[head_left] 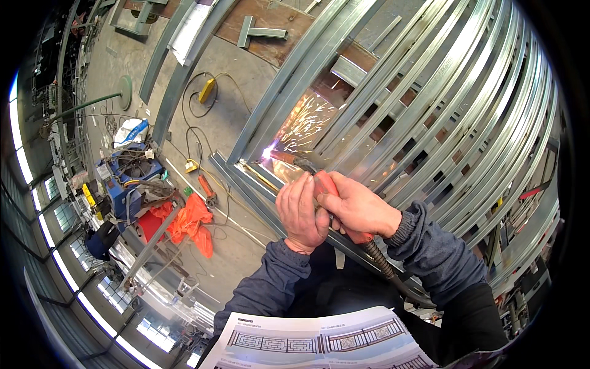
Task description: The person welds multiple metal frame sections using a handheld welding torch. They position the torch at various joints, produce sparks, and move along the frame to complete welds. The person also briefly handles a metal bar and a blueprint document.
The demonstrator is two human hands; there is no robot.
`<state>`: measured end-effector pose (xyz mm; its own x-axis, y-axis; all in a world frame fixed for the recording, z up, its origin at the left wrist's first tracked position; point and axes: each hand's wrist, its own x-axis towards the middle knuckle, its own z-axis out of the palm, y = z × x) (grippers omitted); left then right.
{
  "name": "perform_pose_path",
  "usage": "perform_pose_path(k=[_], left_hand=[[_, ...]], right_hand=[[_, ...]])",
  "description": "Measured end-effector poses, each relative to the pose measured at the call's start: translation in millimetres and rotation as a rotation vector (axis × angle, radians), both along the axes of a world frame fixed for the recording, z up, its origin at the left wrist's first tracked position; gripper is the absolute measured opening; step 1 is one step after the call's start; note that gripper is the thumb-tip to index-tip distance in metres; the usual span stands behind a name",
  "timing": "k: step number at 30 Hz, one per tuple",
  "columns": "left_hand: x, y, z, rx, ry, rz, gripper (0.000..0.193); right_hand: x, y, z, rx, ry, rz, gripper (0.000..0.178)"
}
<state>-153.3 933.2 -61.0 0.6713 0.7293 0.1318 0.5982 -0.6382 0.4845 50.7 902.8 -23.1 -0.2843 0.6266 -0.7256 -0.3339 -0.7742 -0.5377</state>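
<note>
My right hand (364, 207) is wrapped around the red handle of a welding torch (326, 184), whose cable runs down behind my wrist. Cupped against the torch's near side, my left hand (301, 212) has its fingers pressed together and steadies it. A bright violet-white arc burns at the torch tip, on the corner of a galvanized steel frame (246, 144). Sparks (307, 123) fan out away from me across the frame's inside. The glare hides the exact weld spot.
Many long metal bars (430, 92) fill the right side. A printed sheet with railing pictures (319, 338) lies close to me. On the left floor are an orange bag (190, 224), an angle grinder (206, 187), a blue machine (126, 184) and loose cables.
</note>
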Motion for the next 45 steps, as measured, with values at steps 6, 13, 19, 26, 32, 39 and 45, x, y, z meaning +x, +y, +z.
perform_pose_path(k=[6, 13, 19, 26, 32, 39, 45], left_hand=[[0, 0, 0, -0.006, 0.007, 0.007, 0.062], [1, -1, 0, -0.008, -0.001, 0.018, 0.062], [1, -1, -1, 0.002, 0.010, 0.005, 0.063], [0, 0, 1, 0.009, 0.016, 0.010, 0.063], [3, 0, 1, 0.003, 0.002, 0.015, 0.062], [1, -1, -1, 0.006, 0.009, 0.012, 0.063], [1, 0, 1, 0.002, 0.015, 0.012, 0.062]], right_hand=[[0, 1, 0, -0.010, -0.007, 0.004, 0.042], [-2, 1, -1, -0.002, -0.041, 0.019, 0.040], [-6, -4, -11, 0.015, -0.067, 0.030, 0.036], [-3, 1, -4, 0.014, -0.028, 0.009, 0.037], [-4, -1, -8, 0.007, -0.013, 0.019, 0.037], [-6, 0, -7, 0.020, -0.052, 0.015, 0.036], [-4, 0, -5, 0.017, -0.043, 0.008, 0.035]])
